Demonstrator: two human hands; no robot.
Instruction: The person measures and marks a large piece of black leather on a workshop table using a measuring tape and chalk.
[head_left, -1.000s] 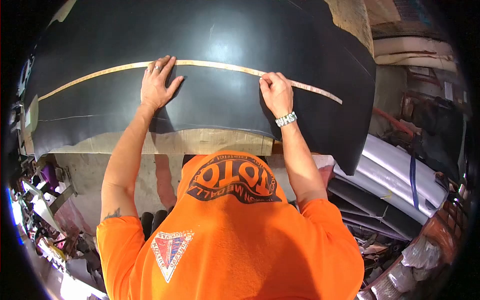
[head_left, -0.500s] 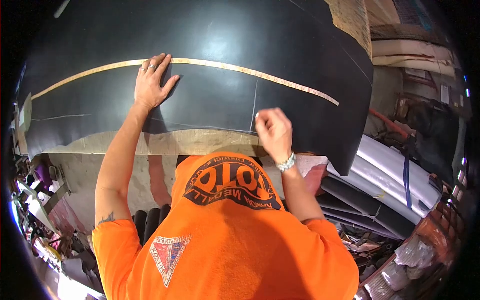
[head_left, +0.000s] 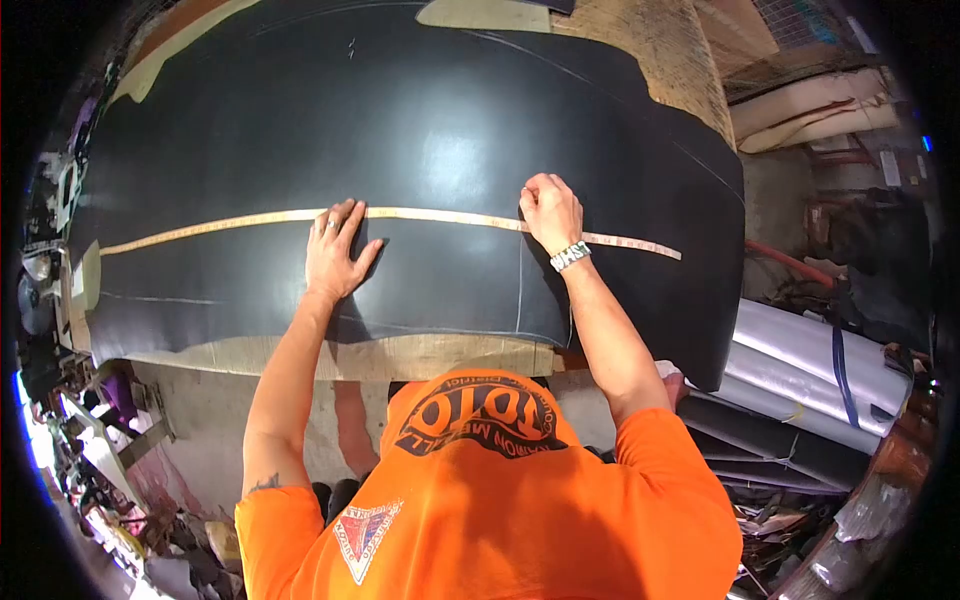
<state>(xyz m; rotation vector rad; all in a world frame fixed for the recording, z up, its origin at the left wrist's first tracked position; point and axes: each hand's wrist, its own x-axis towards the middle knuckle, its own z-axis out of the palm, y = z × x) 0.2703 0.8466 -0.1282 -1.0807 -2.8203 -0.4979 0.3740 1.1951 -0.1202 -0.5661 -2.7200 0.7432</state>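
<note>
A large sheet of smooth black material [head_left: 430, 130] lies over a wooden table. Across it runs a long pale measuring tape [head_left: 440, 215], curved in this view. My left hand [head_left: 342, 250] lies on the tape left of its middle, fingers spread. Farther right, my right hand [head_left: 552, 213] is bent closed in a pinch over the tape; what its fingers hold is too small to make out. A watch or bracelet [head_left: 571, 256] is on that wrist. Just left of the right hand, a thin pale line [head_left: 520, 290] runs from the tape toward the sheet's near edge.
The table's wooden near edge [head_left: 400, 357] shows below the sheet. Silvery and dark rolls [head_left: 790, 350] lie at the right, below light rolled material [head_left: 820, 110]. Mixed scraps [head_left: 140, 450] are piled at the lower left. A reddish bar [head_left: 790, 262] stands out beyond the table's right side.
The head view has shifted, so the table and tape sit lower. My right hand has moved from near the lower part of the pale line up over the tape. My left hand stays on the tape.
</note>
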